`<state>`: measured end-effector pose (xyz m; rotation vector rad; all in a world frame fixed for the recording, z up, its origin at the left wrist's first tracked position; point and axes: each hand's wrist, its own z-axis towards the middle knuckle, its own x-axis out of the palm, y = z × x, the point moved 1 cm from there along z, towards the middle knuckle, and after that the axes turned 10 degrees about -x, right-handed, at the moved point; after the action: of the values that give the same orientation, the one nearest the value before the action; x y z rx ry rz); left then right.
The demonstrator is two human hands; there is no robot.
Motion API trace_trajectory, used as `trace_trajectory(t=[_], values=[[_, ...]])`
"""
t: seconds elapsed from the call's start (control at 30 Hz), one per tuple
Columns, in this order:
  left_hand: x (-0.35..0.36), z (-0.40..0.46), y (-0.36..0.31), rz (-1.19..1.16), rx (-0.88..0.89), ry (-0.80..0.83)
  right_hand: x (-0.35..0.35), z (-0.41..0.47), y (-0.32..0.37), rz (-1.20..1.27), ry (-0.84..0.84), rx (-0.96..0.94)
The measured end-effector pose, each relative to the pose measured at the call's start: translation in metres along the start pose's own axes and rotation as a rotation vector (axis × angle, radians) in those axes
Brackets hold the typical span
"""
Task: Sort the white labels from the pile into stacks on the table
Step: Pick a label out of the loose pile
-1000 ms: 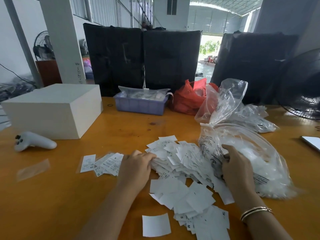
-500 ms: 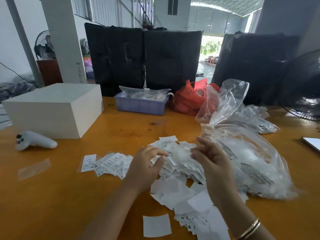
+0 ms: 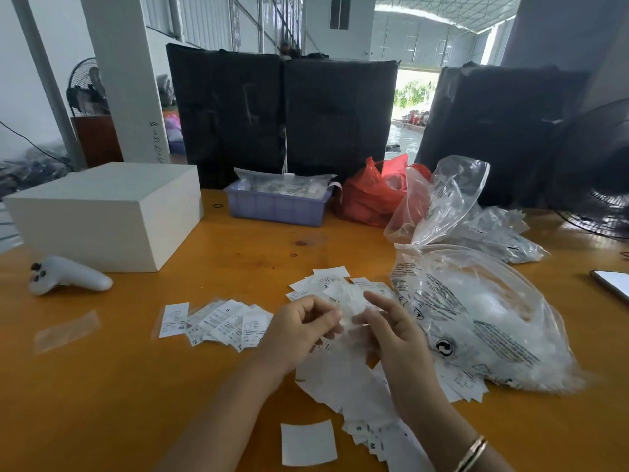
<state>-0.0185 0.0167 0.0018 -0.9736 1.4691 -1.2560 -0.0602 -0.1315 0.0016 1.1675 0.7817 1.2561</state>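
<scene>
Left hand [image 3: 299,332] and right hand [image 3: 391,330] raised over pile [image 3: 343,379], fingers pinching blurred label [image 3: 347,298] between them; fanned stack [image 3: 221,321] left, nearer left hand.

Orange table [image 3: 102,386] bears labels [image 3: 218,321], bags [image 3: 476,318], box [image 3: 102,212], tray [image 3: 275,206].

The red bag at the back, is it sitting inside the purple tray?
No, the red bag stands on the table to the right of the purple tray.

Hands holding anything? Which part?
Both hands, left hand and right hand, pinch a blurred white label above the pile. Exact grip points cannot be told.
</scene>
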Motion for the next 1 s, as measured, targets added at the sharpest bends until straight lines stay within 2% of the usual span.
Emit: trace_trajectory(t=[0.07,0.17,0.23,0.37,0.47,0.53,0.57,0.63,0.7,0.8,1.0], values=[[-0.001,0.001,0.0,-0.053,-0.032,-0.059,0.001,0.0,0.0,0.067,0.099,0.03],[-0.003,0.001,0.0,-0.079,-0.033,-0.122,0.0,0.0,-0.002,-0.091,0.183,0.046],[-0.003,0.001,-0.001,-0.11,-0.036,-0.121,0.0,0.002,-0.004,-0.158,0.186,0.058],[0.001,-0.002,-0.002,-0.122,-0.107,0.051,-0.002,0.004,-0.006,-0.105,0.131,0.045],[0.0,-0.001,-0.001,-0.257,-0.138,-0.071,-0.003,0.005,-0.007,-0.146,0.135,0.002],[-0.005,0.003,0.0,-0.426,-0.172,-0.172,-0.005,0.007,-0.007,-0.331,0.134,-0.107],[-0.008,0.004,0.0,-0.493,-0.175,-0.212,-0.008,0.008,-0.007,-0.52,0.158,-0.201],[-0.013,0.005,-0.001,-0.56,-0.161,-0.277,-0.009,0.011,-0.007,-0.982,0.288,-0.422],[-0.017,0.006,0.0,-0.525,-0.146,-0.327,-0.007,0.012,-0.01,-1.265,0.439,-0.534],[-0.018,0.007,0.001,-0.484,-0.142,-0.343,-0.004,0.012,-0.011,-1.385,0.486,-0.596],[-0.016,0.007,0.002,-0.487,-0.137,-0.346,0.004,0.012,-0.012,-1.481,0.435,-0.724]])
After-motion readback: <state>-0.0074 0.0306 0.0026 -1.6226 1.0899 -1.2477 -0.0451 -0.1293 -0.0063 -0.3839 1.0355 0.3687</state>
